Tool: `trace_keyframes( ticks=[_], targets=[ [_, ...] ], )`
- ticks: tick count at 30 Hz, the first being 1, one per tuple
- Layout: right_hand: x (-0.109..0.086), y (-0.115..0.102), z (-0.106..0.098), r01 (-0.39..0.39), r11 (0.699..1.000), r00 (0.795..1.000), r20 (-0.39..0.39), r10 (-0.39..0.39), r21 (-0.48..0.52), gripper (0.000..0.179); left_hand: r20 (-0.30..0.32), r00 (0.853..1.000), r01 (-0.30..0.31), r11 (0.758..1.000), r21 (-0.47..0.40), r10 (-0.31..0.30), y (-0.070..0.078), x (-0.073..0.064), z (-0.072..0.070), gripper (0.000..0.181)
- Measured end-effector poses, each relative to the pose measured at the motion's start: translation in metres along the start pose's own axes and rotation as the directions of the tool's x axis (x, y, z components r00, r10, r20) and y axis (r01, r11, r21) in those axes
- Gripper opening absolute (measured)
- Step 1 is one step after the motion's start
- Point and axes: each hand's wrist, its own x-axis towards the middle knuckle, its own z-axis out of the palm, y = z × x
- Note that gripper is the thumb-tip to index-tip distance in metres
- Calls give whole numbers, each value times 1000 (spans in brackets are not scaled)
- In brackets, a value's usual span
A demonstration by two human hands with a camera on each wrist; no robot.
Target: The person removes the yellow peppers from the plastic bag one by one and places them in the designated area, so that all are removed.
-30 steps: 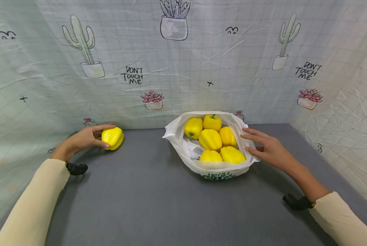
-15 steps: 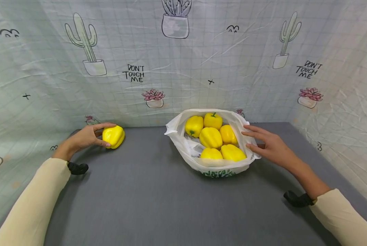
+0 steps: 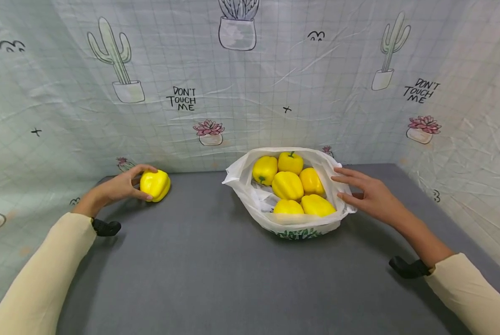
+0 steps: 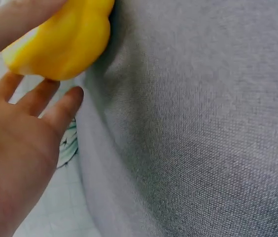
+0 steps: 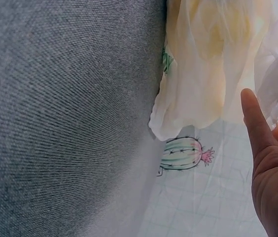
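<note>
On the left of the head view, my left hand [image 3: 120,187] holds a yellow bell pepper [image 3: 159,187] between thumb and fingers, low at the table's back edge. In the left wrist view the thumb crosses above the bell pepper [image 4: 75,44] and the other fingertips meet its far side. A white plastic bag [image 3: 250,209] stands with its mouth spread wide. Several yellow bell peppers [image 3: 287,186] lie inside it. My right hand [image 3: 373,197] is at the bag's right rim, fingers extended and relaxed. The right wrist view has its thumb [image 5: 257,118] straight beside the bag [image 5: 203,84].
A grey cloth-covered table [image 3: 216,270] reaches back to a hanging sheet [image 3: 258,79] printed with cacti and lettering. The sheet also closes off both sides. Green leaf print [image 3: 300,234] marks the bag's front.
Little differs. The left fingers arch slightly more over the bell pepper, and the right hand has shifted slightly rightward at the bag's rim. The head view has tilted a little.
</note>
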Motion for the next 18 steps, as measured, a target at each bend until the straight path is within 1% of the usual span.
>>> trace_keyframes(
  ticks=[3, 5, 7, 10, 12, 15, 18],
  targets=[
    [-1, 1, 0, 3, 1000, 1000, 6, -3, 2, 49, 18, 1000, 15, 1000, -19, -15, 4, 4, 1, 87],
    [-1, 1, -2, 8, 1000, 1000, 3, -8, -1, 49, 26, 1000, 17, 1000, -1, -17, 10, 6, 2, 83],
    [-2, 0, -3, 9, 1000, 1000, -6, -9, 5, 49, 16, 1000, 8, 999, 34, -8, 18, 8, 2, 75],
    [-2, -2, -6, 8, 1000, 1000, -13, -8, 14, 49, -43, 999, 8, 996, 91, -4, 34, 7, -1, 61],
    [-3, -3, -6, 4, 1000, 1000, -11, -4, 26, 49, -101, 995, 3, 995, 96, 7, 46, 5, -4, 55],
    [-4, -4, -6, 1, 999, 1000, -3, -1, 34, 48, -189, 981, -32, 995, 90, 48, 64, 4, -6, 53],
    [-5, -3, -4, 6, 1000, 1000, -8, -6, 26, 48, -251, 961, -97, 991, 93, 118, 84, 4, -2, 52]
  ],
)
